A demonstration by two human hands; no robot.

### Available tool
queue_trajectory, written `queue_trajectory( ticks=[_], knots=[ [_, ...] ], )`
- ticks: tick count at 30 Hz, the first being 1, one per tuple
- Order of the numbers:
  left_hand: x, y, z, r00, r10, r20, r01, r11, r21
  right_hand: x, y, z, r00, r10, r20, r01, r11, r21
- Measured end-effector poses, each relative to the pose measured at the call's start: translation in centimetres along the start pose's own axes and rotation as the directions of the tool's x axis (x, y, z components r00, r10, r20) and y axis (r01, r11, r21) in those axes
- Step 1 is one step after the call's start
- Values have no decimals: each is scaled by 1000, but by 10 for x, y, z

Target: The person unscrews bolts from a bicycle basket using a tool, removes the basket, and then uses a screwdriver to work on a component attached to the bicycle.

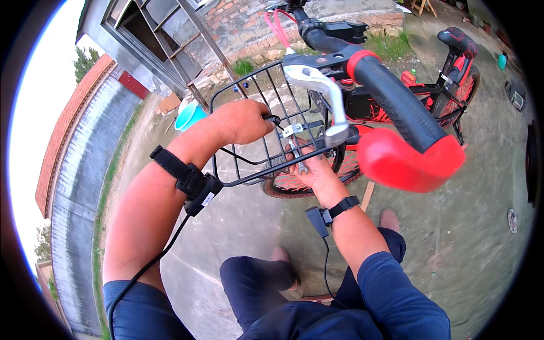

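Note:
A black wire basket (218, 102) sits at the front of a red and black bicycle (362, 107). Inside its frame, my left hand (246, 122) is closed round what looks like a black-handled screwdriver (273, 119), its thin shaft pointing at a small silver bracket (293, 130) on the basket wires. My right hand (313, 169), lower and beneath that bracket, grips a silver wrench (301, 163). The wrench's upper end reaches toward the bracket's underside; its exact contact with a nut is too small to tell.
Close by on the right are the handlebar grip (396, 96) with a red end and the silver brake lever (317, 79). Under the basket is the front wheel (289, 190). A light blue bucket (190, 117) stands left, near a leaning wooden ladder (207, 42). A wood strip (368, 195) lies on the concrete.

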State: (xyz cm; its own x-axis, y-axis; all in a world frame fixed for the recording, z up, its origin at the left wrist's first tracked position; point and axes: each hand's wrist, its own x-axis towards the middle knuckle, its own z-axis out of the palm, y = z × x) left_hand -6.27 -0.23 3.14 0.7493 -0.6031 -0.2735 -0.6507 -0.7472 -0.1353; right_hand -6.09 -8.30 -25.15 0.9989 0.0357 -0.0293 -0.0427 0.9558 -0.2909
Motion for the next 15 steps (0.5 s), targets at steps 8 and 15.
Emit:
queue_trajectory(
  ticks=[8, 15],
  knots=[
    [22, -8, 15, 998, -52, -33, 52, 999, -9, -9, 7, 2, 998, 28, -56, -24, 997, 68],
    [30, -7, 15, 992, -114, 50, 116, 992, -41, -9, 8, 1, 998, 37, -50, -33, 997, 67]
  ],
)
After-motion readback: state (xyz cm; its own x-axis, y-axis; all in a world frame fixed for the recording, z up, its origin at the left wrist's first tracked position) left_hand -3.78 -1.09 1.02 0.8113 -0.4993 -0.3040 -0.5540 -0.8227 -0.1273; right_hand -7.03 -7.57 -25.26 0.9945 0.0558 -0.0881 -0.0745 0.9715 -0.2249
